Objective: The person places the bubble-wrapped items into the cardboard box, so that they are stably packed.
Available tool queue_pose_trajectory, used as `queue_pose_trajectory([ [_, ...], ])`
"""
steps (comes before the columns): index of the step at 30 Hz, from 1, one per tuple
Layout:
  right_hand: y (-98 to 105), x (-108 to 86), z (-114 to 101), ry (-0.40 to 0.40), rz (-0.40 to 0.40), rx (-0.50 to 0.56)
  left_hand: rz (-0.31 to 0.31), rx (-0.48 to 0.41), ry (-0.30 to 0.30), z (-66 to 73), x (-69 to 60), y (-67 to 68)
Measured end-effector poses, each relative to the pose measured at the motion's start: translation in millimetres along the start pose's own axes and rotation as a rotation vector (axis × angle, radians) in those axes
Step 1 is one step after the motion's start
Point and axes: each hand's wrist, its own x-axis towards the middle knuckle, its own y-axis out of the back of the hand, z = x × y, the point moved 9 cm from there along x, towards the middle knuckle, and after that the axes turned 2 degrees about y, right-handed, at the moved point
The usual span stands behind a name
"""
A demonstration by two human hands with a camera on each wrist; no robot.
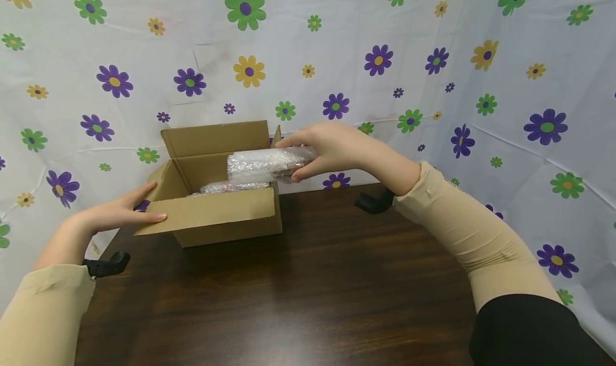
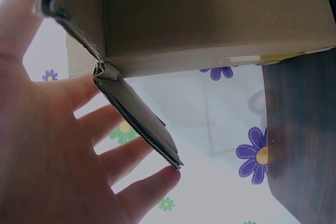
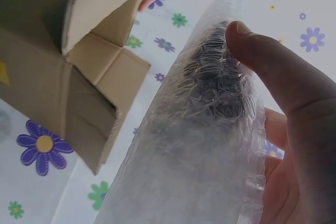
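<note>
A cardboard box (image 1: 231,232) stands with its flaps folded out. My right hand (image 1: 332,147) grips a bubble-wrapped bundle (image 1: 260,165) above the box's right side, thumb on one face and fingers around the other. Through the clear wrap, something dark shows in the right wrist view, its kind hidden. Inside the box lies another bubble-wrapped item (image 1: 231,187), mostly covered by the front flap. At the box's left corner, my left hand (image 1: 113,211) touches the flaps; its fingers (image 2: 149,187) are spread and fairly straight along the outside of a side flap.
A dark wooden table (image 1: 308,291) bears the box near its back left edge. Behind and to the right hangs a white curtain (image 1: 298,51) with purple, green and yellow flowers. Each wrist wears a black strap mount (image 1: 375,201).
</note>
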Motion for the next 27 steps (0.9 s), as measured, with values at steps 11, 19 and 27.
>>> queue_pose_trajectory([
  [11, 7.1, 41.5, -18.1, 0.065, 0.012, -0.004, 0.000, 0.014, 0.005, -2.3, 1.0, -1.2],
  [19, -4.2, 72.5, -19.6, 0.020, -0.053, -0.043, 0.011, 0.001, -0.017, -1.0, 1.2, 0.3],
  [27, -19.9, 103.4, -26.5, 0.013, -0.102, -0.059, 0.016, 0.005, -0.024, -0.7, 3.7, 1.0],
])
